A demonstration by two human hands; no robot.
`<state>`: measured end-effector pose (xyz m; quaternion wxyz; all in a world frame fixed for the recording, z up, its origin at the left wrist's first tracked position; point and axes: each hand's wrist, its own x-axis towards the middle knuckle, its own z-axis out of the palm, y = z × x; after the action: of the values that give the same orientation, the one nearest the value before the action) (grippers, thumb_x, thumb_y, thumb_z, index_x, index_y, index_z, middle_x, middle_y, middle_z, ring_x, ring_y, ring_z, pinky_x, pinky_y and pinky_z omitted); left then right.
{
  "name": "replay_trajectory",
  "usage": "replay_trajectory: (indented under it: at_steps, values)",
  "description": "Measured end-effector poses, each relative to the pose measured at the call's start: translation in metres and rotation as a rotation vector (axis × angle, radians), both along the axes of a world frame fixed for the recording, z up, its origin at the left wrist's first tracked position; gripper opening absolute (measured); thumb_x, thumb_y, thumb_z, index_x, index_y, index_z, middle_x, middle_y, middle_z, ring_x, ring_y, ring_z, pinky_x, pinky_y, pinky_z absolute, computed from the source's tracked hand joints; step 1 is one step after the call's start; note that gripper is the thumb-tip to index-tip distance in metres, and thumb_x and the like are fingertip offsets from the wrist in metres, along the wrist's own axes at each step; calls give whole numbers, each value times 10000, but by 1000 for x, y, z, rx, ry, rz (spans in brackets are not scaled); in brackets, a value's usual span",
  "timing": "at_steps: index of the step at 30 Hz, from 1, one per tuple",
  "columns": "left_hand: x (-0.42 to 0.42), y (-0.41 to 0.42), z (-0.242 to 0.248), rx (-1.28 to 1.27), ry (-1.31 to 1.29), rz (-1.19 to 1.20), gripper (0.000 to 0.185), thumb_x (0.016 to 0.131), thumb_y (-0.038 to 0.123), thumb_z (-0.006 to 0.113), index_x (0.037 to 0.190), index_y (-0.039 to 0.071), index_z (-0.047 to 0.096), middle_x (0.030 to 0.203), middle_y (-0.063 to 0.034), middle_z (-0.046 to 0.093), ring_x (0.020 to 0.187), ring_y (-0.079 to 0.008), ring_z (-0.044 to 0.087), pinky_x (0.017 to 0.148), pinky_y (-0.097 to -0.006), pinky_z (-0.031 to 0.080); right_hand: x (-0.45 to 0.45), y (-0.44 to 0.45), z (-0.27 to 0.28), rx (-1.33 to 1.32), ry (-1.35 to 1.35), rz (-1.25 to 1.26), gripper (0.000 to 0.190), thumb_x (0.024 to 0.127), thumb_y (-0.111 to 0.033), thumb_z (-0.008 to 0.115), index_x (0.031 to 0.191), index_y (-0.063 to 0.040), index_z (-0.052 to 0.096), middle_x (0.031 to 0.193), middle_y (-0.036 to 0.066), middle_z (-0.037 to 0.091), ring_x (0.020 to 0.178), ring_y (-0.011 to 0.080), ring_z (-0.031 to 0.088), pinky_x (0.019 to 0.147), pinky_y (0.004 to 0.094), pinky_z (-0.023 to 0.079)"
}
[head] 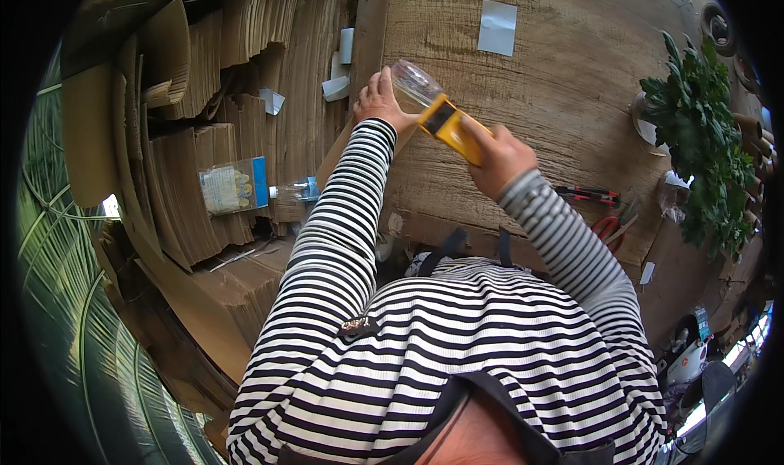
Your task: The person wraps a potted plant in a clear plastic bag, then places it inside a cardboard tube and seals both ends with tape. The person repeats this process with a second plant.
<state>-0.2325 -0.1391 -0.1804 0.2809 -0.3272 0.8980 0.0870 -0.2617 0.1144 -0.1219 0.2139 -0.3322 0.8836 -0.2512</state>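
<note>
My right hand [502,159] grips a yellow hand tool [468,146] with a dark panel, possibly a packing tape dispenser. A clear, round-sided plastic item [419,80], perhaps a tape roll, meets the tool's far end. Against the left side of that item lies my left hand [383,102], its fingers at the upper end and its thumb reaching the tool. Both hands are above a worn wooden tabletop [576,97]. Part of a brown cardboard strip [338,152] shows beside my left forearm.
Stacked cardboard [202,177] fills the left side, with a plastic packet [233,186] and a clear bottle [297,189] on it. A white paper [497,27] lies on the table. Right of my arm are red-and-black pliers [588,194], red-handled scissors [606,229] and a leafy plant [698,152].
</note>
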Motion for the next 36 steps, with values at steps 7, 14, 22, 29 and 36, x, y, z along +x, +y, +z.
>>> replay_trajectory:
  at_steps: [7, 14, 22, 29, 36]
  values:
    - [-3, -53, -22, 212, 85, -28, 1304, 623, 559, 892, 1597, 186, 109, 1631, -107, 235, 1479, -311, 293, 1224, -442, 282, 12, 36, -27, 143, -49, -39, 432, 949, -266, 595, 1375, -304, 530, 893, 157, 622, 731, 359, 684, 650, 479, 565]
    - [-16, -155, -60, 542, 278, 63, 1150, 644, 348, 923, 1572, 98, 290, 1540, -200, 404, 1394, -354, 442, 1194, -429, 330, -26, -56, -81, 192, -21, 92, 617, 877, -240, 675, 1450, -300, 455, 991, 153, 609, 837, 311, 694, 689, 431, 579]
    - [-31, -104, -13, 22, -75, -94, 1335, 657, 557, 851, 1614, 190, -5, 1651, -171, 167, 1506, -342, 235, 1234, -471, 230, -26, -107, -75, 82, -9, -13, 668, 801, -199, 733, 1417, -316, 505, 956, 144, 611, 812, 314, 694, 709, 438, 577]
    - [-28, -125, -21, 106, -48, -53, 1350, 612, 555, 889, 1614, 226, 46, 1629, -175, 229, 1484, -352, 283, 1220, -480, 272, -5, -54, -56, 122, -71, 10, 677, 823, -208, 722, 1445, -329, 481, 953, 154, 593, 791, 331, 674, 688, 445, 565]
    - [-31, -141, -29, 215, 8, -40, 1356, 583, 499, 918, 1608, 198, 84, 1593, -195, 292, 1452, -368, 334, 1209, -471, 307, -48, -146, -53, 384, -223, 116, 383, 864, -167, 637, 1238, -219, 573, 1057, 155, 666, 990, 350, 686, 829, 452, 564]
